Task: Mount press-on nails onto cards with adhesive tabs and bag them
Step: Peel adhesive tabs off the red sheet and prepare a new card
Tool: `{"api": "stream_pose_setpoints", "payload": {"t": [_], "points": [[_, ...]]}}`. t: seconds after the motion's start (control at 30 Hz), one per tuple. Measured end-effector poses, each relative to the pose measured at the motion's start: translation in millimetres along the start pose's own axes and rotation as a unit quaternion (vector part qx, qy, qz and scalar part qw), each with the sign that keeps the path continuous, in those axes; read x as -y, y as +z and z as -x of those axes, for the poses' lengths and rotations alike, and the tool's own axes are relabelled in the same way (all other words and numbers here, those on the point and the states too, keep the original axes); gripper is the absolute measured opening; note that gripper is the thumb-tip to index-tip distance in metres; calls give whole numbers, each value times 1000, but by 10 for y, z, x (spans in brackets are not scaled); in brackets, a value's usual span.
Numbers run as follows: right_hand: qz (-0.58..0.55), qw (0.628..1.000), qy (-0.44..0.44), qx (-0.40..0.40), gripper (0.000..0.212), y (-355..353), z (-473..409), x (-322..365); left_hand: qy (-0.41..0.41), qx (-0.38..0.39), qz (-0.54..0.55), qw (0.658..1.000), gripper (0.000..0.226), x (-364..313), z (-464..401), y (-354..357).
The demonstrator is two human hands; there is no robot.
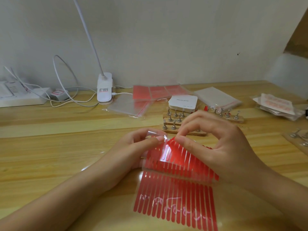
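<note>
Both hands work the red adhesive strip sheet (176,185), just in front of the wooden nail stands (181,124). Left hand (133,147) pinches the clear film corner, right hand (216,144) pinches a red strip, probably so they peel apart.

**Light Wooden Desk and What Is Lying on It**

A light wooden plank desk (50,147) is carrying a white clip-on lamp base (104,88), a white power strip (21,97), clear resealable plastic bags (128,105), a red sheet of adhesive tabs (158,91), a white rounded-corner card stack (182,101), wooden strips with metal nail stands (175,120) and a clear sheet of red adhesive strips (176,202).
</note>
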State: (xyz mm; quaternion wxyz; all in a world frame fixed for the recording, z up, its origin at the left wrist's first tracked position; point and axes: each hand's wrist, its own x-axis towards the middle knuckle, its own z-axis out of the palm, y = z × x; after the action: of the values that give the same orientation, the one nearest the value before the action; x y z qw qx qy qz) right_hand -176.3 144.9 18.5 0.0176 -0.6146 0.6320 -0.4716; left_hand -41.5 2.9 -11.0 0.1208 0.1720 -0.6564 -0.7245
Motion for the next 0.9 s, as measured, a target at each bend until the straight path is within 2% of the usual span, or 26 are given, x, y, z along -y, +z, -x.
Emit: {"api": "stream_pose_setpoints", "payload": {"t": [0.27,0.57,0.73,0.9], "points": [[-63,997,42,-9,17,-84,-40,24,-7,-3,-2,1000,21,-11,15,-6],[-26,990,138,23,8,-25,-45,-64,20,23,-27,999,31,-41,58,34],[-54,983,172,37,10,-26,-52,-84,44,28,-27,998,24,-73,93,74],[-58,979,192,45,14,-34,-49,-92,52,29,-27,998,28,-89,106,85]]}}
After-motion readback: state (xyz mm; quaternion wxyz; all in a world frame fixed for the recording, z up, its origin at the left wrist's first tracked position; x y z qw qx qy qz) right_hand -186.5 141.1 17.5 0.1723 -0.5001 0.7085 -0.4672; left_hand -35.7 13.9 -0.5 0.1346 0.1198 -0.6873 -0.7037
